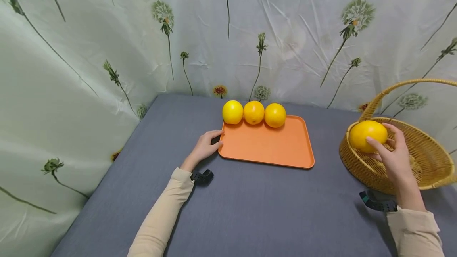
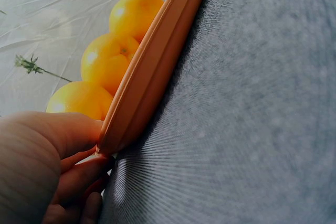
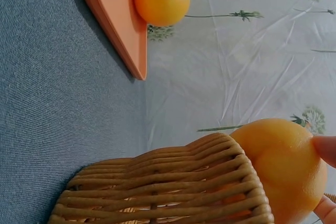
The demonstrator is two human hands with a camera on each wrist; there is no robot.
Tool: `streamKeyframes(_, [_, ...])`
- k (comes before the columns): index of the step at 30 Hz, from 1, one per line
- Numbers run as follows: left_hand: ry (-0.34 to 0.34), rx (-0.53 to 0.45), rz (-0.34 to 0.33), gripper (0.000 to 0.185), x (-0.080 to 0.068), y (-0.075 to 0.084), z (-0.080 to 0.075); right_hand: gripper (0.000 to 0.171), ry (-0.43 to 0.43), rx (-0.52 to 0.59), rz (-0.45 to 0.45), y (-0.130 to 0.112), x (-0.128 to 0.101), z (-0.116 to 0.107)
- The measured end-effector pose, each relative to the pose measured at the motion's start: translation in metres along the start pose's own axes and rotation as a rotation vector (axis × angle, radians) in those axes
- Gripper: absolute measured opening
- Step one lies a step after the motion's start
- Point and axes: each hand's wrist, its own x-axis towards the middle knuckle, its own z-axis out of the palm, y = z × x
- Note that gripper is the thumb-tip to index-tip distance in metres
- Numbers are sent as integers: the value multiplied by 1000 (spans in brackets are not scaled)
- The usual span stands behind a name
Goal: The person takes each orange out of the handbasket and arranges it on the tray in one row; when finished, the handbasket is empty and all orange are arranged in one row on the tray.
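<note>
At the right, my right hand holds an orange between thumb and fingers, over the left rim of a wicker basket. In the right wrist view, that orange shows partly behind the basket's woven wall. My left hand grips the left edge of an orange tray, with thumb and fingers at its rim in the left wrist view. Three oranges stand in a row along the tray's back edge: a left one, a middle one and a right one.
A grey cloth covers the table. Behind it hangs a pale curtain printed with dandelions. The basket's tall handle arches over its opening. Each wrist wears a black strap.
</note>
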Motion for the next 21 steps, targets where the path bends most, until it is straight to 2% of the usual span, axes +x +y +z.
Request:
streamKeyframes(9, [-1, 4, -2, 45, 0, 0, 0, 56, 5, -14, -22, 2, 0, 1])
streamKeyframes(21, [3, 2, -9, 45, 1, 1, 0, 57, 17, 44, -33, -1, 1, 9])
